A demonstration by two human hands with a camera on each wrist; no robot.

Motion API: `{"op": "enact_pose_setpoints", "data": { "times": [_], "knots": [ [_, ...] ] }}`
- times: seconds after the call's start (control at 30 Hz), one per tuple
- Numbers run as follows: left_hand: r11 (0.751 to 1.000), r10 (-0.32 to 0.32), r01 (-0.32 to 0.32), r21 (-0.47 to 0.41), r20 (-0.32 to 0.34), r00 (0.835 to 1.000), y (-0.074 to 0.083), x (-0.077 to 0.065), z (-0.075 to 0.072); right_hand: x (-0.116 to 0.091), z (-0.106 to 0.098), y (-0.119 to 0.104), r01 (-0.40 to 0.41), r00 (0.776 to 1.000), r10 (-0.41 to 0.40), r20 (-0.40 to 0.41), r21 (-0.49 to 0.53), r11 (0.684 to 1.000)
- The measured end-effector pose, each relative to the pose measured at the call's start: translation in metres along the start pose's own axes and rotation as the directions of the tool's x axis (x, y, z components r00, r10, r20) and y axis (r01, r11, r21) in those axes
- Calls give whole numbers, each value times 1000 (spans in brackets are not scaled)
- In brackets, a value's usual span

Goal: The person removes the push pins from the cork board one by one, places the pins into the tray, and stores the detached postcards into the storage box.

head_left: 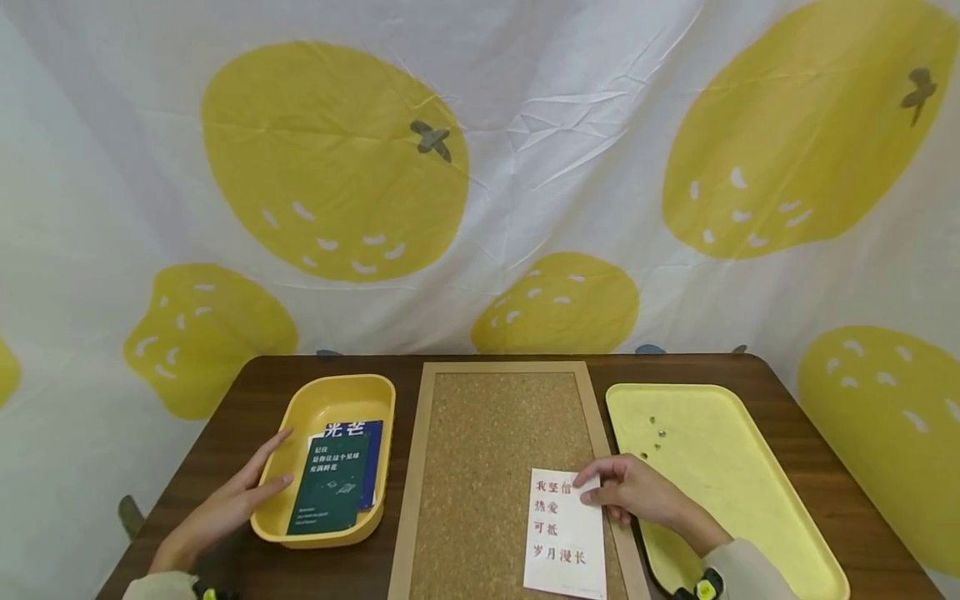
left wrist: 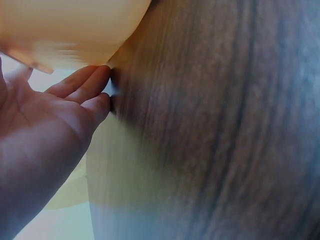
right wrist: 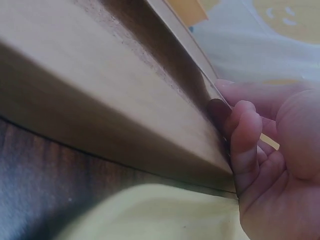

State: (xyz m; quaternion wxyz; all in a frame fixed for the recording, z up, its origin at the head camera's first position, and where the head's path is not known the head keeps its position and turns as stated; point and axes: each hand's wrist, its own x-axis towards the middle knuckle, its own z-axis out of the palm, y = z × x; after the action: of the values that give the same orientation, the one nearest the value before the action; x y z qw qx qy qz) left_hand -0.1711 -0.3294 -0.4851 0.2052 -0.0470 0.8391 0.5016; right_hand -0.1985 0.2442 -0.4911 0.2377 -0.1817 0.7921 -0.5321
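Observation:
My right hand (head_left: 632, 492) pinches the upper right edge of a white card (head_left: 562, 550) with red Chinese characters. The card lies over the lower right of a wood-framed cork board (head_left: 495, 450); in the right wrist view its thin edge (right wrist: 185, 47) runs up from the fingers. My left hand (head_left: 232, 504) rests at the left rim of a yellow basin (head_left: 337, 540), thumb and a finger reaching over it. Other fingers (left wrist: 82, 85) lie loosely along the basin's outer wall, by the tabletop. Inside the basin are a dark green card (head_left: 330, 492) and a blue card (head_left: 371, 467) under it.
A pale yellow tray (head_left: 720, 492) stands right of the board, with several small metallic pieces (head_left: 662, 433) at its upper left. Everything is on a dark wooden table (head_left: 408, 408). A white curtain (head_left: 525, 183) with yellow fruit prints hangs behind.

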Motion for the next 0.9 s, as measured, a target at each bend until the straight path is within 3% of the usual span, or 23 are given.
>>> {"op": "enact_pose_setpoints", "data": {
  "times": [0.43,0.9],
  "knots": [
    [1000,-22,22,13,0,1000,4,-2,-1,3,0,1,-4,1000,2,-20,-71,997],
    [1000,-21,21,0,-2,1000,2,-3,1,5,-2,-13,25,999,-29,-32,-125,992]
  ]
}}
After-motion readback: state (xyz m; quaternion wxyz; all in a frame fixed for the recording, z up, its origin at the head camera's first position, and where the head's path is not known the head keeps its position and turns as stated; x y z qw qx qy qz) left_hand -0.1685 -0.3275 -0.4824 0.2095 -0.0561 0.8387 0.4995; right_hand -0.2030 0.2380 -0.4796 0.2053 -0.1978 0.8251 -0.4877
